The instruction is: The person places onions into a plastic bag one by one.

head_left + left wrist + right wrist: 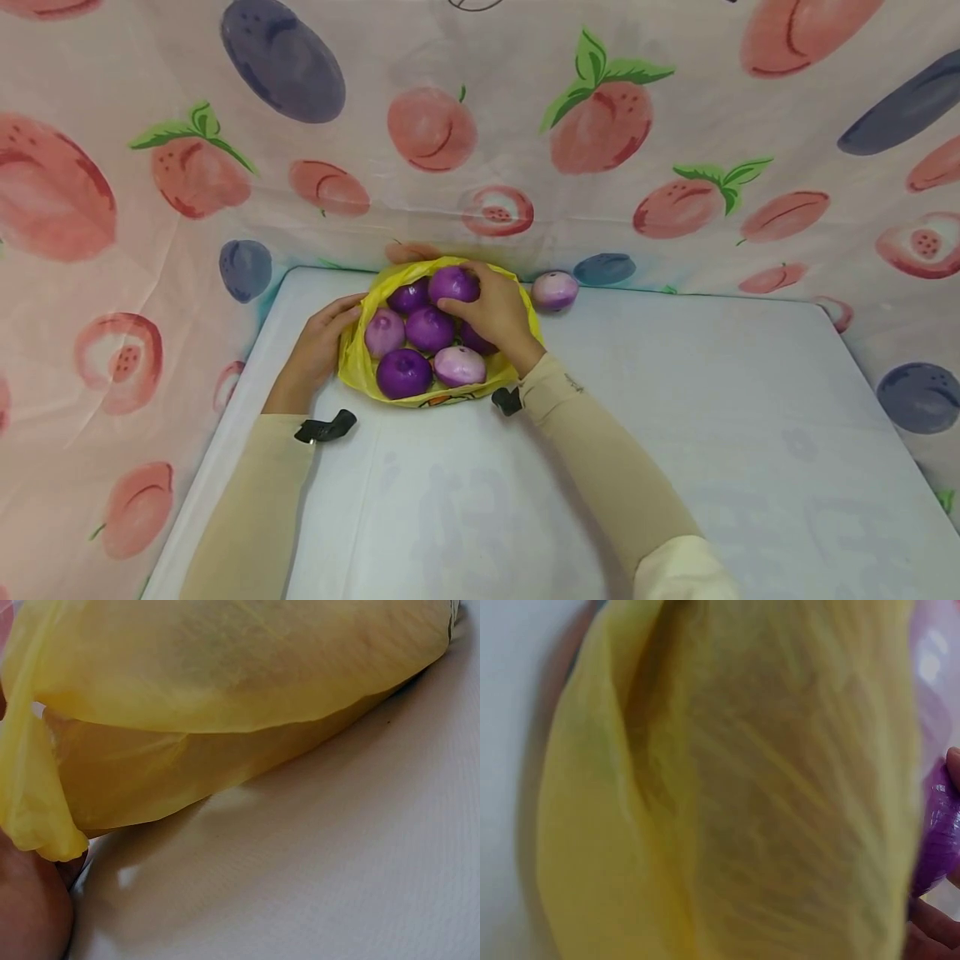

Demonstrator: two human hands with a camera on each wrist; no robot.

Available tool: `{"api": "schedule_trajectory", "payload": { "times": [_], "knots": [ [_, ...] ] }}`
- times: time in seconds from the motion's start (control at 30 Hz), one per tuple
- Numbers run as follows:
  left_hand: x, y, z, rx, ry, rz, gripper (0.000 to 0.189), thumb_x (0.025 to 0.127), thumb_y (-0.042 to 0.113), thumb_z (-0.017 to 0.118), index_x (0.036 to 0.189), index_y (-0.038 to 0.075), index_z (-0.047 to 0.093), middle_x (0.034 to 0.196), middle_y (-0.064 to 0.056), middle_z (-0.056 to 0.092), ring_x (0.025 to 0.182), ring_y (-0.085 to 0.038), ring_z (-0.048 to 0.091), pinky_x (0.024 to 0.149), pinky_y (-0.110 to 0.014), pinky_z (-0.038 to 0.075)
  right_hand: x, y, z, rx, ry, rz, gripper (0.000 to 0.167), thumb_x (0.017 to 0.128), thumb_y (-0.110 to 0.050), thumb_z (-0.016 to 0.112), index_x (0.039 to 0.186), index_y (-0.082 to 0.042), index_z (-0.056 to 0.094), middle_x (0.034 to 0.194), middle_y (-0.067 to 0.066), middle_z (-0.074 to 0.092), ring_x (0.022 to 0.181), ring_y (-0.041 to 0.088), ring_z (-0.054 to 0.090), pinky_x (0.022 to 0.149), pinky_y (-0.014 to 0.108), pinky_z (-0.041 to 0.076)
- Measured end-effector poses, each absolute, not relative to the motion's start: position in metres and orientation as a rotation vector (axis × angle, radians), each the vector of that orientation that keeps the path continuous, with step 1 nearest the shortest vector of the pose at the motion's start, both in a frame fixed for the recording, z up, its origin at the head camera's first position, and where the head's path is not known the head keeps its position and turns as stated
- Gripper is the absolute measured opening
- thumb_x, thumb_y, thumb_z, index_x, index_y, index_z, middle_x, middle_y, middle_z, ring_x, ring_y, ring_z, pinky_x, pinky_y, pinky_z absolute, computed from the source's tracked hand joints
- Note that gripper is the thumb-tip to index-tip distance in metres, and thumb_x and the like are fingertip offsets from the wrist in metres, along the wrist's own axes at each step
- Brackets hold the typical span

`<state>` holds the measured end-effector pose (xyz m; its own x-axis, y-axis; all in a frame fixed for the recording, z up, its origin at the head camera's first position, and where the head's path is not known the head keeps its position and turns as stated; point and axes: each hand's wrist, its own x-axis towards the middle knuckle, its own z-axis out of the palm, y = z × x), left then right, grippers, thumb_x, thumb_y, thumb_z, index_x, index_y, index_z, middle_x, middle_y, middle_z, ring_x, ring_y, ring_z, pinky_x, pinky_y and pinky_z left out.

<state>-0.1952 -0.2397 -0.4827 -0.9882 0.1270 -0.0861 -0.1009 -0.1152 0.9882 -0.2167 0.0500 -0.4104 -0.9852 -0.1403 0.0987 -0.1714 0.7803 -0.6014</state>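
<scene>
A yellow plastic bag (pixel 363 379) lies with its mouth spread, and several purple onions (pixel 403 373) sit inside it, some dark and some pale. My right hand (pixel 501 308) reaches over the bag's right side and grips a dark purple onion (pixel 452 285) at the back of the pile. On the other side, my left hand (pixel 318 346) holds the bag's left edge. In the left wrist view, a fold of the bag (pixel 37 817) hangs over that hand. The bag covers most of the right wrist view; fingertips and part of the purple onion (pixel 939 836) show at the right.
One pale purple onion (pixel 555 291) lies outside the bag, just right of it, near the table's back edge. The table (pixel 712 417) has a white cover. A fruit-printed cloth (pixel 510 117) rises behind it and at both sides. Black straps (pixel 327 427) hang at the wrists.
</scene>
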Motion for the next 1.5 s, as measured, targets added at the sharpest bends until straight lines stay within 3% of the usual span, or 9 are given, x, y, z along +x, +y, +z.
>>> {"api": "schedule_trajectory", "payload": {
  "times": [0.5, 1.0, 1.3, 1.5],
  "knots": [
    [-0.194, -0.240, -0.480, 0.016, 1.999, 2.206, 0.047, 0.104, 0.032, 0.060, 0.144, 0.008, 0.057, 0.133, 0.006, 0.061, 0.123, -0.010, 0.056, 0.097, -0.016, 0.051, -0.220, 0.046, -0.423, 0.239, -2.959, 0.944, 0.070, 0.085, -0.054, 0.079, 0.142, -0.021, 0.057, 0.133, 0.007, 0.068, 0.121, 0.028, 0.063, 0.105, 0.044, 0.051],
    [-0.193, -0.241, -0.480, -0.003, 2.066, 2.130, 0.048, 0.104, 0.038, 0.058, 0.145, 0.014, 0.057, 0.141, 0.002, 0.057, 0.126, -0.010, 0.053, 0.098, -0.015, 0.049, -0.224, 0.045, -0.439, 0.216, -3.028, 0.831, 0.070, 0.088, -0.057, 0.074, 0.145, -0.022, 0.054, 0.136, 0.003, 0.065, 0.124, 0.026, 0.060, 0.107, 0.042, 0.049],
    [-0.195, -0.241, -0.483, -0.003, 2.052, 2.150, 0.047, 0.104, 0.036, 0.058, 0.145, 0.012, 0.057, 0.136, 0.004, 0.059, 0.123, -0.010, 0.056, 0.096, -0.016, 0.051, -0.214, 0.055, -0.424, 0.296, -2.984, 0.860, 0.071, 0.088, -0.059, 0.073, 0.147, -0.024, 0.053, 0.137, 0.005, 0.066, 0.125, 0.028, 0.062, 0.108, 0.045, 0.048],
    [-0.194, -0.241, -0.481, 0.000, 2.054, 2.150, 0.048, 0.104, 0.037, 0.059, 0.145, 0.013, 0.057, 0.136, 0.004, 0.059, 0.123, -0.009, 0.055, 0.097, -0.015, 0.050, -0.206, 0.076, -0.404, 0.261, -2.911, 0.995, 0.072, 0.087, -0.055, 0.076, 0.146, -0.017, 0.056, 0.134, 0.012, 0.068, 0.115, 0.032, 0.067, 0.096, 0.047, 0.056]
  ]
}}
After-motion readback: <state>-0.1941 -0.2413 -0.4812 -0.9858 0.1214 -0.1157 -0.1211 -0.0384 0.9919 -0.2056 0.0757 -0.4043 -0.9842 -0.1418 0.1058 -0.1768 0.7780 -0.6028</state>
